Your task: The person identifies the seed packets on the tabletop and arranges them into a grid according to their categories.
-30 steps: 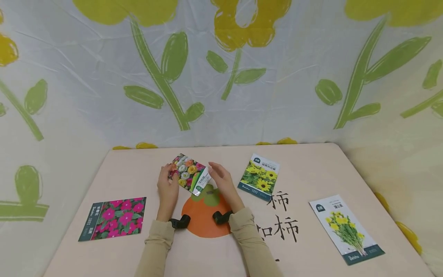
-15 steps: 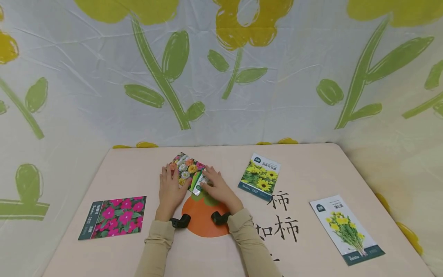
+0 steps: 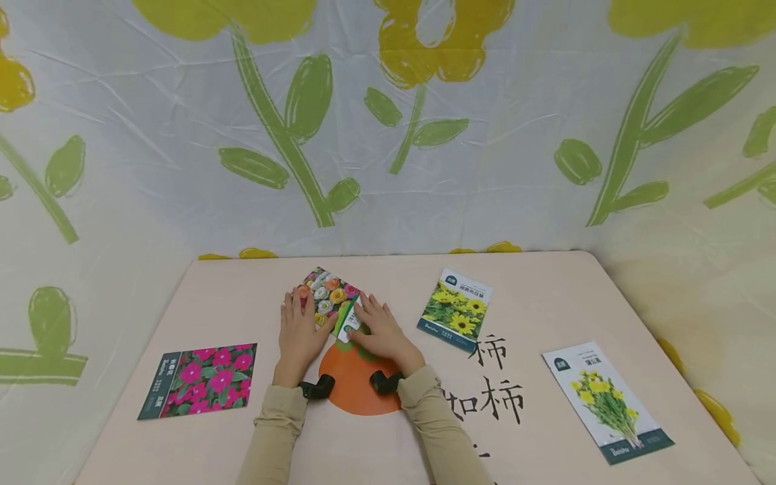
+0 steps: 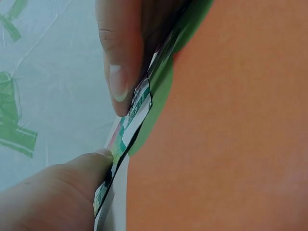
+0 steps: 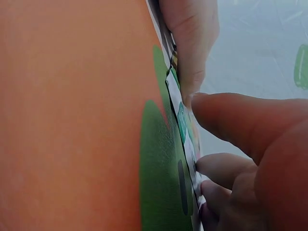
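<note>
The brand "Beishu" is printed on the pink-flower packet [image 3: 206, 381], with "长春花"; on the sunflower packet [image 3: 457, 310], with "向日葵"; and on the white packet [image 3: 606, 402], with "蒲公英". The table cover [image 3: 536, 296] carries "柿" and, below it, "如柿". Lettering on the mixed-flower packet [image 3: 330, 296] is partly covered and unreadable.

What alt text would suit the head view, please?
A person's left hand and right hand rest on a multicoloured-flower packet on a pale pink table. A pink-flower packet lies to the left, two yellow-flower packets to the right.
</note>
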Demonstrator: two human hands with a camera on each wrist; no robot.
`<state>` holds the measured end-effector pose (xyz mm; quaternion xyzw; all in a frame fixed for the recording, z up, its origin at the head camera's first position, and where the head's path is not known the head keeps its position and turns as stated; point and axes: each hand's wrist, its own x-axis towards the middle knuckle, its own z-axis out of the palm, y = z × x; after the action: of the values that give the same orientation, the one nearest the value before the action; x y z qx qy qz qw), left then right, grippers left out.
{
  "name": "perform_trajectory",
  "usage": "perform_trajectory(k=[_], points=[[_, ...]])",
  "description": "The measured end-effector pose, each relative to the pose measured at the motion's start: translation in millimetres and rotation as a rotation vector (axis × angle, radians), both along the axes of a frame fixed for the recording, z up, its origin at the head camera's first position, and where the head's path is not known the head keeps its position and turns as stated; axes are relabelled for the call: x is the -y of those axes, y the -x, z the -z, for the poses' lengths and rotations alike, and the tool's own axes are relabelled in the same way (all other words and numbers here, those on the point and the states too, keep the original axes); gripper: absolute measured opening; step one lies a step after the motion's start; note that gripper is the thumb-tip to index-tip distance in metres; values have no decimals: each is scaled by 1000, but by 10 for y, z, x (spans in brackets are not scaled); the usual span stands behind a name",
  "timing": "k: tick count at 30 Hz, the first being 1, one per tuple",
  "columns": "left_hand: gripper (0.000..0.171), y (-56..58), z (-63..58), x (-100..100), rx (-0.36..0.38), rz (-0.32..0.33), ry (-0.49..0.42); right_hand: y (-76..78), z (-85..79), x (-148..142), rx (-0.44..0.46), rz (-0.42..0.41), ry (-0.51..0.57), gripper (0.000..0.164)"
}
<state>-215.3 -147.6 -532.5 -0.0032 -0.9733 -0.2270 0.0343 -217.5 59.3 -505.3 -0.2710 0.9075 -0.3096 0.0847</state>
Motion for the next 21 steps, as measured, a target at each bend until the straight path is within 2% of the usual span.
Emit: perform_trajectory(k=[10,21], points=[[86,-15,-11,-12,-27,4,9,-48,-33,15,23,16,-27,67],[84,54,-23,46,19,64,16,-104,-118,-1,68,-12,-96,72]])
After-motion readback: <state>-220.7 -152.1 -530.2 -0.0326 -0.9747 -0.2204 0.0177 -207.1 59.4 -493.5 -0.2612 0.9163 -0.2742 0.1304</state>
